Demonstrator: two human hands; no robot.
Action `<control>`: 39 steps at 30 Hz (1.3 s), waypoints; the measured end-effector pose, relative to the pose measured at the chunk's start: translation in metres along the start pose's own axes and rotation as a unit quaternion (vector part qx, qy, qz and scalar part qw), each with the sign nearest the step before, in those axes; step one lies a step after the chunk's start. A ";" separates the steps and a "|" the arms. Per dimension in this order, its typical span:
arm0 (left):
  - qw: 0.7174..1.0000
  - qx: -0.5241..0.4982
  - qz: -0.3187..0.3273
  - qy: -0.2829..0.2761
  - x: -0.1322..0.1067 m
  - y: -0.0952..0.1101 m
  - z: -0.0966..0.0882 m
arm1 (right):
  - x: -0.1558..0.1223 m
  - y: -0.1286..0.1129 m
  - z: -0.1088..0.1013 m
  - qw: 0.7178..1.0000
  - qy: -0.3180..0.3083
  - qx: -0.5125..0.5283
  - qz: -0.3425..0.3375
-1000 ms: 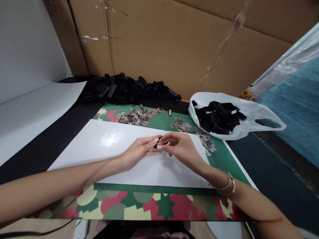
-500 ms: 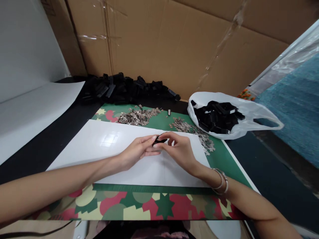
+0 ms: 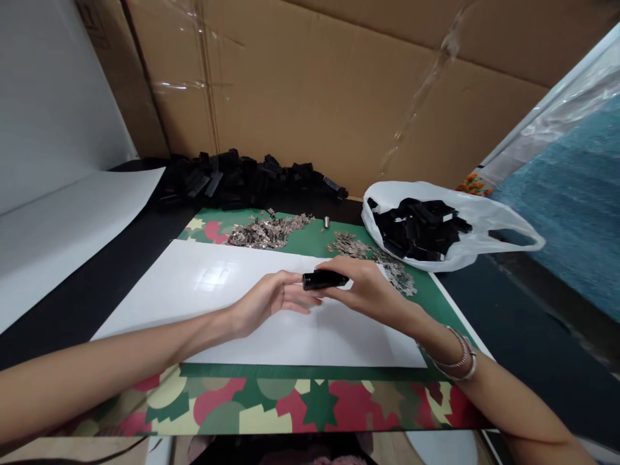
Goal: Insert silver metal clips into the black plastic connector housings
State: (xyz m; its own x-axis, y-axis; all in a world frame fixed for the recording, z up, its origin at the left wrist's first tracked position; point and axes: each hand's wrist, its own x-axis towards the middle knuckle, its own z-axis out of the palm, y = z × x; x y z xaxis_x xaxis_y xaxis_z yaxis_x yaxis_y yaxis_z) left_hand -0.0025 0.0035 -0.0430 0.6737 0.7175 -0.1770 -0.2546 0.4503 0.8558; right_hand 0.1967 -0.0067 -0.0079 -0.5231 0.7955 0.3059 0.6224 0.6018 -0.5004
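Observation:
My right hand (image 3: pixel 368 289) pinches a small black plastic piece (image 3: pixel 323 279) and holds it level over the white sheet (image 3: pixel 203 284). My left hand (image 3: pixel 274 299) lies just left of the piece, fingers loosely stretched toward its left end, with nothing gripped in them. Both hands hover over the middle of the sheet. Two heaps of small silvery metal bits (image 3: pixel 268 230) (image 3: pixel 382 258) lie beyond the hands on the green patterned mat (image 3: pixel 310 400).
A white plastic bag (image 3: pixel 484 226) with several black pieces stands at the right. A long pile of black pieces (image 3: pixel 242 179) lies along the cardboard wall (image 3: pixel 339 84). A white board (image 3: pixel 62 219) covers the left. A blue textured surface (image 3: pixel 576 206) rises at far right.
The black piece, held between both hands' fingertips before, is now in my right hand alone and turned level. My left fingers have let go and opened slightly.

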 end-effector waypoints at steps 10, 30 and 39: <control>0.997 0.073 -0.001 0.019 -0.002 0.002 0.001 | -0.004 -0.008 -0.008 0.999 -0.030 -0.020 0.005; 0.999 0.005 -0.030 -0.045 -0.002 0.003 0.002 | -0.008 -0.016 -0.014 0.996 -0.076 0.018 -0.038; 0.985 0.117 -0.096 -0.079 0.000 0.006 0.005 | -0.004 0.012 -0.020 0.997 -0.064 0.009 0.038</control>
State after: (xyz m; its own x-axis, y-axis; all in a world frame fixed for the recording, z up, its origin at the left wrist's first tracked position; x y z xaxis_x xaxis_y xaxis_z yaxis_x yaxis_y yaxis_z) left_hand -0.0009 0.0033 -0.0354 0.7977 0.5312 -0.2856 0.0431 0.4221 0.9055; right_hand 0.2186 -0.0014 0.0012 -0.5447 0.8229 0.1616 0.6535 0.5373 -0.5332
